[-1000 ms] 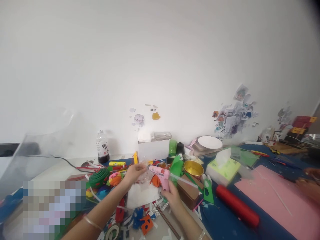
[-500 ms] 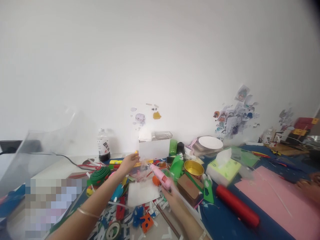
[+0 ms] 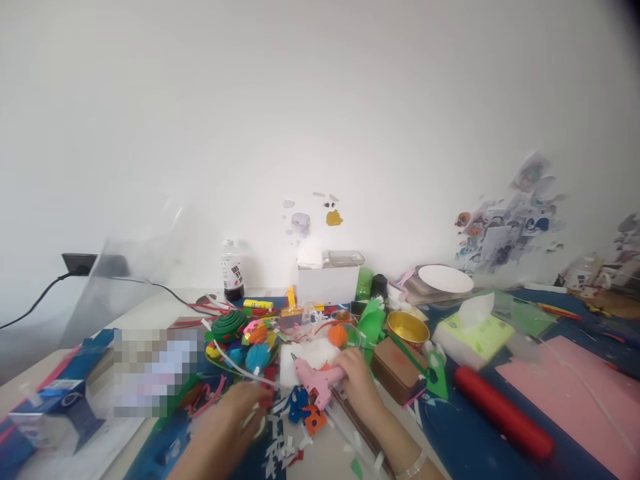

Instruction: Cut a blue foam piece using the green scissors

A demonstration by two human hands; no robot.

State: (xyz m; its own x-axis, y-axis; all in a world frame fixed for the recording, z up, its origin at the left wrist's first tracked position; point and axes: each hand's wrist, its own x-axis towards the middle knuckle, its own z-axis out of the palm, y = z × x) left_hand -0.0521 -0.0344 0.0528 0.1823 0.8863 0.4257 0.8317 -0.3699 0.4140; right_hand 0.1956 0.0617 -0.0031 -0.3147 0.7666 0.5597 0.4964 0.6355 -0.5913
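My right hand point(image 3: 357, 381) is closed round the back of a pink glue gun point(image 3: 316, 380), which lies low over the cluttered table with its nozzle pointing left. My left hand point(image 3: 235, 417) is blurred by motion at the near edge, down among paper scraps and close to a roll of tape. Its fingers look curled, but whether it holds anything is unclear. A white foam block point(image 3: 307, 353) lies just behind the glue gun.
Coloured craft pieces point(image 3: 245, 337), a gold bowl point(image 3: 407, 327), a brown box point(image 3: 397, 370), a tissue pack point(image 3: 473, 330), a red roll point(image 3: 503, 413) and a pink sheet point(image 3: 580, 400) crowd the table. A bottle point(image 3: 233, 270) and white box point(image 3: 327, 283) stand by the wall.
Both hands have come down and toward me. My right hand lowered the glue gun to the table; my left hand left the clear piece by the white box and dropped to the near edge. The view shifted left.
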